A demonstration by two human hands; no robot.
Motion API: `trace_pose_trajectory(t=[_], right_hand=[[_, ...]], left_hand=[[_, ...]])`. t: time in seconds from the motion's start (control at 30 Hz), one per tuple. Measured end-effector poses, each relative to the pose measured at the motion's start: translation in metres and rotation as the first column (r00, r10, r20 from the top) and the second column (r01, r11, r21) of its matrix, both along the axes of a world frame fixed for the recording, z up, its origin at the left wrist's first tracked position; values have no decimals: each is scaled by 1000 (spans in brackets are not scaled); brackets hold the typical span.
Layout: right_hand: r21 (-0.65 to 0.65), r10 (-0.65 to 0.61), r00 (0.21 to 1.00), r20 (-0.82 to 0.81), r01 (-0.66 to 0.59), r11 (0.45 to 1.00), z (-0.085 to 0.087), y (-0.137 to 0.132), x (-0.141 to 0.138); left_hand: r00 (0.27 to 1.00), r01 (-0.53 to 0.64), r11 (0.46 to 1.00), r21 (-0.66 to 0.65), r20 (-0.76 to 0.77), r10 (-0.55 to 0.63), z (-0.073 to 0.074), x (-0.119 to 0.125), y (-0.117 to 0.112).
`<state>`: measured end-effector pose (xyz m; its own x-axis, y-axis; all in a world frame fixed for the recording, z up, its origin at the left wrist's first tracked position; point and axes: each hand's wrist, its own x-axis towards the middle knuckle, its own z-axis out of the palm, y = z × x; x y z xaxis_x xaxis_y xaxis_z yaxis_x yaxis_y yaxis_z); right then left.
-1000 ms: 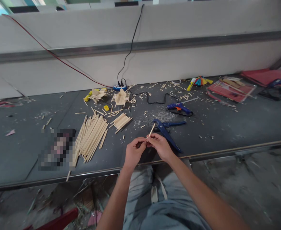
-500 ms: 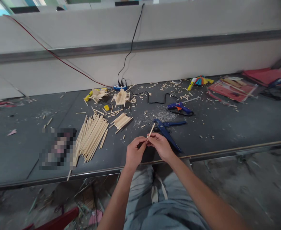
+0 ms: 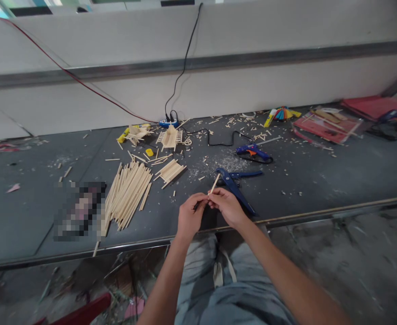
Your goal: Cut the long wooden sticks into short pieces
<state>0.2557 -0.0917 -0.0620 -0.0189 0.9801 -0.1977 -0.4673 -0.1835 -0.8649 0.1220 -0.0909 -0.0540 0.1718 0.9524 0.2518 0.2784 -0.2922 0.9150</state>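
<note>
A short wooden stick [image 3: 215, 183] slants up from between my fingertips, above the front edge of the table. My right hand [image 3: 228, 208] pinches it with thumb and fingers. My left hand [image 3: 191, 215] is closed at its lower end, which the fingers hide. Just beyond my right hand lies a blue cutter [image 3: 232, 187] with its handles spread. To the left are a pile of wooden sticks [image 3: 130, 194] and a small flat panel of glued sticks [image 3: 170, 172].
Behind stand a stick-built chair-like model [image 3: 170, 137] and another small stick model [image 3: 137, 134]. A blue glue gun [image 3: 253, 152] lies with its cord to the right, near a blue power strip [image 3: 168, 123]. Stick offcuts litter the dark table [image 3: 320, 180]; red folders [image 3: 374, 107] lie far right.
The view has shifted very slightly. Both hands stay together around the stick, with hardly any movement of the fingers.
</note>
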Motion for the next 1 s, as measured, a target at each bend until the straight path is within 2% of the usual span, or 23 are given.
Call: trace_pose_trajectory(t=[0.43,0.87,1.0], right_hand=[[-15,75,992,-99,-77,997,3,-1,3],[-35,81,994,-68,-84,996,1,0,4],[-39,100,993,-67,-103,994,2,-1,4]], left_hand=[[999,-5,997,73,-33,7,2,1,-1],[998,9,994,107,-69,-1,-3,0,0],[996,9,997,75,-93,-2,-2,0,-1]])
